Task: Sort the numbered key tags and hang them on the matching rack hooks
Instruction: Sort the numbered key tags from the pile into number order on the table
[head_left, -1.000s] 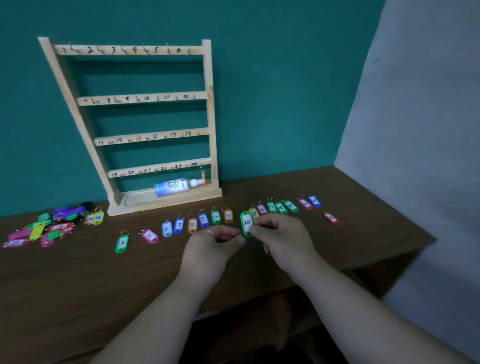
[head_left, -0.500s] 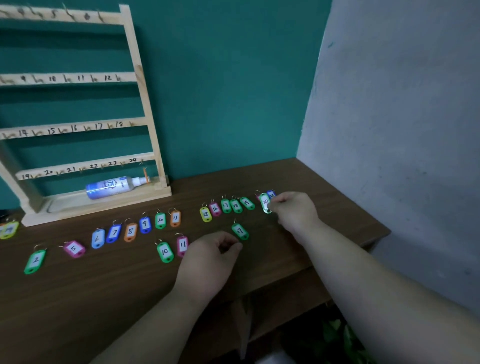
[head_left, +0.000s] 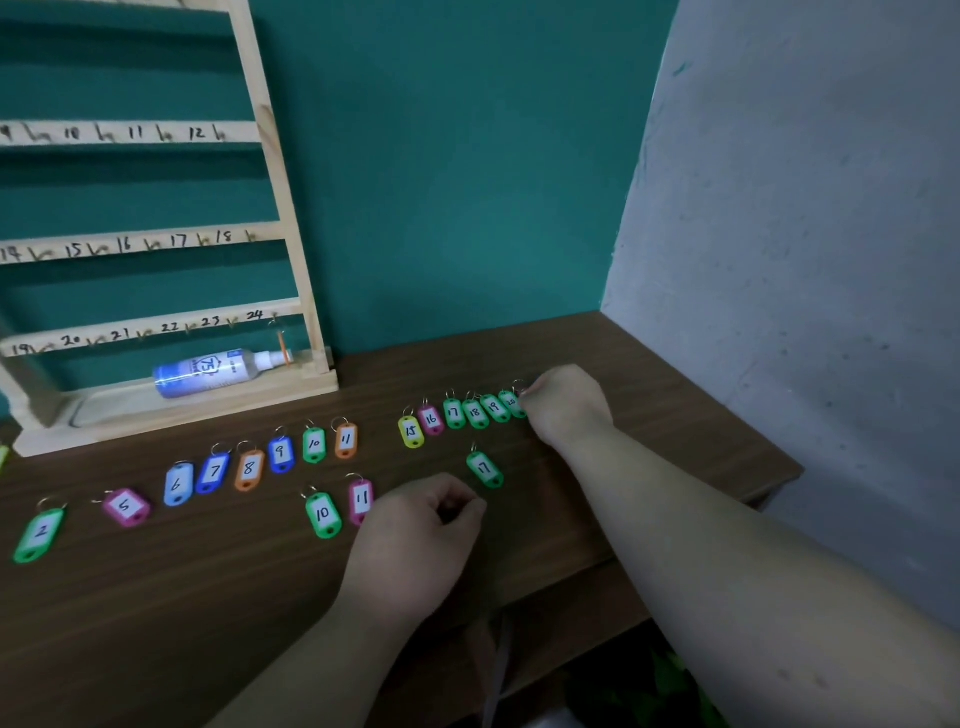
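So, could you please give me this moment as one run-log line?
phase: sorting | right hand: at ring of tag 20, row end, grip unclear | left hand: curled, on table

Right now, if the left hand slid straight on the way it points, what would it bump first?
Probably the loose green tag 17, lying just beyond the left hand; its curled fingers make the line rough.
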